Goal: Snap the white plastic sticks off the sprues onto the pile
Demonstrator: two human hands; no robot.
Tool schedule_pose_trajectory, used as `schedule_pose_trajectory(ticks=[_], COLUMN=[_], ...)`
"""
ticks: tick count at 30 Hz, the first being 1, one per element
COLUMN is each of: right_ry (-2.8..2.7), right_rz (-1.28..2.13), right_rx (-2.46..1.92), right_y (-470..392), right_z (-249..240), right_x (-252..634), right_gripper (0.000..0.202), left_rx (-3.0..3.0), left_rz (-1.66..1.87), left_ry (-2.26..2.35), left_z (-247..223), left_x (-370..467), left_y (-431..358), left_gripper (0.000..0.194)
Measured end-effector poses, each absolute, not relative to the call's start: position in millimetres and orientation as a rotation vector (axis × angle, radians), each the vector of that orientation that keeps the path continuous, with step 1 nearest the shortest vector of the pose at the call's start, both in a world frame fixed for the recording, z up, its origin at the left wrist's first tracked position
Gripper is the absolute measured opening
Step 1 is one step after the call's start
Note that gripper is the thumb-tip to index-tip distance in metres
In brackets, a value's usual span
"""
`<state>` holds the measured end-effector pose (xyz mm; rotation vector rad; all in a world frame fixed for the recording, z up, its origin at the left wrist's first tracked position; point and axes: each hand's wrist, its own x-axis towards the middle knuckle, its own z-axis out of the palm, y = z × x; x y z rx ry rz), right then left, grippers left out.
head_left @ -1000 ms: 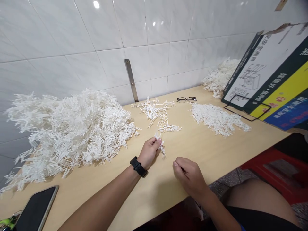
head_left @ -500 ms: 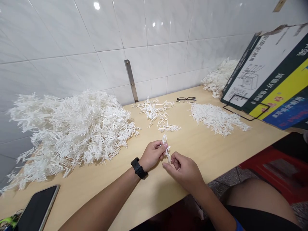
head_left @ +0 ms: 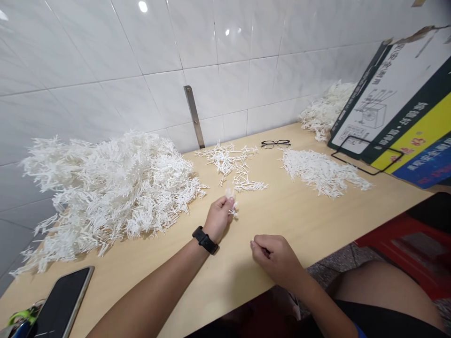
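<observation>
My left hand pinches a small white branching plastic piece between thumb and fingers, above the table. Its upper end blurs a little past the fingertips. Lower and to the right, my right hand is closed, thumb against curled fingers; whatever it may hold is hidden. Just beyond the left hand lie loose white branched pieces, with a few thin ones nearest to it. A large heap of similar white pieces rises to the left. A flatter pile lies to the right.
Folded-open glasses lie near the tiled wall. At the right stands a printed carton with a black wire frame before it, and another white pile behind. A phone and keys occupy the near left corner.
My hands have moved apart: the left went up and left with the white piece, the right drew slightly back and its fingers closed. The view has shifted slightly.
</observation>
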<state>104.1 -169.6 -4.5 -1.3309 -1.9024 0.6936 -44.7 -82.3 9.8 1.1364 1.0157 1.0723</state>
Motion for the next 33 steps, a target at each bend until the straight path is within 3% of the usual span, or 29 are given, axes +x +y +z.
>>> schedule_pose_trajectory(ticks=[7,9,11,14,17,20,33], right_ry=[-1.638,-1.483,-1.401,-1.412,-1.623,-1.832,-1.970], right_rz=[0.622,0.501,0.298,0.206,0.527,0.740,0.650], right_rx=[-1.688,-1.924,-2.047,-1.944,-1.773,-1.583,-1.439], right_y=[-146,-124,-109,-113,-134,-148,-153], right_z=[0,7,13,18,17,14,-5], right_x=[154,181,197,185,144,111,111], right_gripper=[0.039,0.035,0.046,0.051,0.029,0.029,0.033], left_rx=[1.377,1.381,1.385,1.411,1.480,1.594,1.564], left_rz=[0.997,0.996,0.994,0.979,0.929,0.829,0.795], left_ry=[1.092,1.091,1.093,1.117,1.094,1.051,1.040], left_z=[8,8,8,11,13,12,14], left_x=[-48,-48,-48,-47,-45,-44,-46], left_y=[-84,-85,-85,-85,-88,-90,-90], left_gripper=[0.043,0.042,0.041,0.041,0.041,0.040,0.040])
